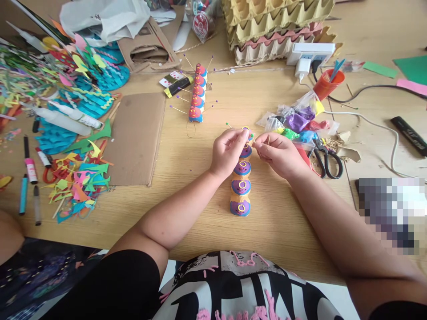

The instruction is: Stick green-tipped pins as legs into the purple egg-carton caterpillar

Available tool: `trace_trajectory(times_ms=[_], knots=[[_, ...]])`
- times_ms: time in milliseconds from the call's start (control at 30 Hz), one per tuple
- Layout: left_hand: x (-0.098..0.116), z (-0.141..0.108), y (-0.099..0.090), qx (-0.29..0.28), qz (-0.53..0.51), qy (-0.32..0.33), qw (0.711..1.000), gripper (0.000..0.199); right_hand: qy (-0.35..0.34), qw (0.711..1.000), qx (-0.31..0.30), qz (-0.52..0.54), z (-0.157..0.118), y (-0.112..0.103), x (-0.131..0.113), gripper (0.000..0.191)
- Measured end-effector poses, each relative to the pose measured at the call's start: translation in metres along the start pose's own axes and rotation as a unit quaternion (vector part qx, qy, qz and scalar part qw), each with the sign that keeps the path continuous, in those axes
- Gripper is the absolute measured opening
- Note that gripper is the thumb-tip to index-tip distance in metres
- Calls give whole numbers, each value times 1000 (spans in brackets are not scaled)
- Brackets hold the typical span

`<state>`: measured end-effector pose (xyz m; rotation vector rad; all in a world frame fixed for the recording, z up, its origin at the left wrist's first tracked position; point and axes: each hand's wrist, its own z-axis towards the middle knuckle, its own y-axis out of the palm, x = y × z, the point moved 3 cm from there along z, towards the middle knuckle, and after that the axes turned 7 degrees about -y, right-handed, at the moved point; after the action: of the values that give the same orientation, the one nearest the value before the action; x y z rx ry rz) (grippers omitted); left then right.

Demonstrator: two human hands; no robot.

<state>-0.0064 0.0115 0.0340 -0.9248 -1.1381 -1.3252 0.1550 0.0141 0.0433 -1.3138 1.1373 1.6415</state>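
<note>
In front of me lies a painted egg-carton strip (pixel 240 186), a row of purple and blue humps with yellow rings and small faces. My left hand (pixel 228 151) is closed around its far end, the thumb near the last hump and partly hiding it. A thin stick with a green tip (pixel 227 125) shows just beyond the left fingers. Close on the right side of the strip, my right hand (pixel 278 153) pinches another thin green-tipped stick (pixel 252 137). Beyond my hands stands a similar red and blue strip (pixel 196 100) with purple-tipped sticks poking out.
At right are bagged coloured clay (pixel 300 122), black-handled scissors (pixel 327 162), an orange cup (pixel 328 84) and cables. Cardboard (pixel 136 138), paper scraps (pixel 83 182) and glue bottles (pixel 62 119) lie left. Stacked egg trays (pixel 276 31) stand behind. Another person's arm (pixel 10 235) shows lower left.
</note>
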Motion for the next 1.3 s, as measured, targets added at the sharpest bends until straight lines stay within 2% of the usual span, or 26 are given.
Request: trace_trajectory(times_ms=[267,567,800,900,1033,1167,1300], knots=[[-3,0,-1,6,41,10,999,43,-8,1000,-11,0,1,0,3,45],[0,-1,0,-3,29,-20,999,45,8,1000,-2,6,0,2,1,47],[5,-3,2,-2,68,16,998,46,4,1000,4,19,0,1,1,46],[4,-3,-1,37,35,23,998,47,-3,999,48,19,1,-3,3,46],[-12,4,-17,168,14,-4,986,43,-23,991,128,21,5,-10,2,46],[-30,12,-32,263,-3,-41,964,29,-39,987,156,28,7,-12,2,48],[-36,17,-29,223,-27,-99,969,28,-58,985,162,-3,7,-16,5,49]])
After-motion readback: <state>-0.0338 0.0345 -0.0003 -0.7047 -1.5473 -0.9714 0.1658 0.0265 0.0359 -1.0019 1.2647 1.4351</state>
